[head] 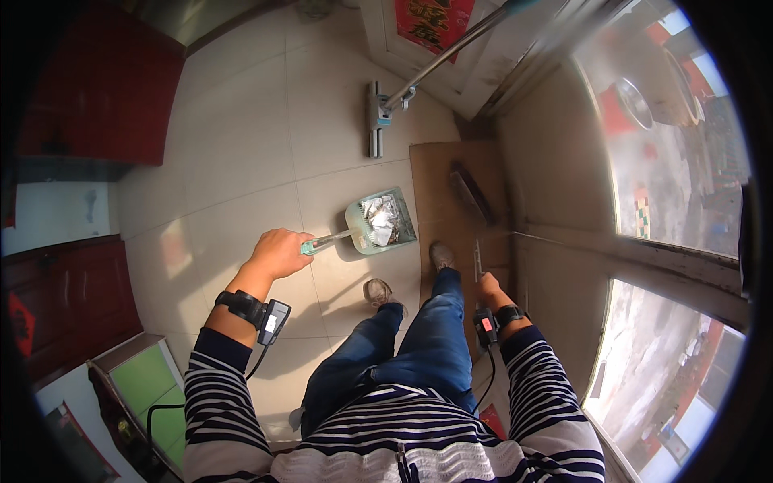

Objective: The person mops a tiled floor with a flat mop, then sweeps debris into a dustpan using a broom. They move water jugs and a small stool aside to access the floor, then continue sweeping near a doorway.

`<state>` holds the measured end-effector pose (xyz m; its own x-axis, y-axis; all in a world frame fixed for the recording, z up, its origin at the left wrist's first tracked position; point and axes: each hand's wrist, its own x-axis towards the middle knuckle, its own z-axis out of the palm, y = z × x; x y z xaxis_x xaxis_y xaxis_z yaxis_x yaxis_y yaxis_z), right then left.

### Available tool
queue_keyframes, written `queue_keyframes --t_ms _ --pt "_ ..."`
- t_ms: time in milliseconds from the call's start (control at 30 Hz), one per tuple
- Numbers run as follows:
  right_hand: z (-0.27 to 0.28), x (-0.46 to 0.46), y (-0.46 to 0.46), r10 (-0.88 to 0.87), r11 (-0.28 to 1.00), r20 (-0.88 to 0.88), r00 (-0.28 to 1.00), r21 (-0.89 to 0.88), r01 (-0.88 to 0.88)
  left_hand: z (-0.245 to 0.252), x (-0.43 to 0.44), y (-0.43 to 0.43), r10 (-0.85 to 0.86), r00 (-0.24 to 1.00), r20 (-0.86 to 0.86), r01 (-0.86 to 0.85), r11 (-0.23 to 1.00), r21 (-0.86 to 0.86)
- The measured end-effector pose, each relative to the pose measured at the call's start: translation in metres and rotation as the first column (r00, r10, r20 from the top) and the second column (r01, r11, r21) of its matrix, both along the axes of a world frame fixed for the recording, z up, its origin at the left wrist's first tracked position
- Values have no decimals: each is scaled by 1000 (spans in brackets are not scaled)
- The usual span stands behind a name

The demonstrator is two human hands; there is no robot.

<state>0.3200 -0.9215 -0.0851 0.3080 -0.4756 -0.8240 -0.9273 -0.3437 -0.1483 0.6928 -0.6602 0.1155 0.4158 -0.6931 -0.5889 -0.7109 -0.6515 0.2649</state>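
Observation:
My left hand (281, 252) is closed around the green grip of a long-handled plastic dustpan (408, 220). The pan lies low over the tiled floor in front of my feet. Crumpled white paper and darker debris (381, 220) fill part of it. On the right, my right hand (488, 287) grips a thin broom handle (477, 256). A dark broom head (471, 192) rests on a flat brown cardboard sheet (432, 175), beyond my right shoe. The stretch between handle and broom head is hard to make out.
A sponge mop (379, 118) with a metal pole stands ahead by an open door panel (386, 36). Glazed door or window panels (561, 199) line the right. Dark red cabinets (102, 90) and a green-fronted cabinet (145, 380) are at left.

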Motion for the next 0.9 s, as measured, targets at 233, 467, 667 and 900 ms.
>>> queue_keyframes --t_ms 233,467,667,900 --pt "112 5 77 -249 869 97 964 462 178 -9 -1 10 14 1000 15 -14 1000 -9" --pt "230 -38 91 -428 790 34 903 499 356 -13 -7 47 15 1000 -3 -15 1000 -6" --pt "176 -60 64 -380 897 248 891 334 289 -13 -14 83 148 989 17 -146 986 -77" --pt "37 26 52 -173 984 207 963 79 160 -8 -27 80 168 986 -21 -170 981 -95"
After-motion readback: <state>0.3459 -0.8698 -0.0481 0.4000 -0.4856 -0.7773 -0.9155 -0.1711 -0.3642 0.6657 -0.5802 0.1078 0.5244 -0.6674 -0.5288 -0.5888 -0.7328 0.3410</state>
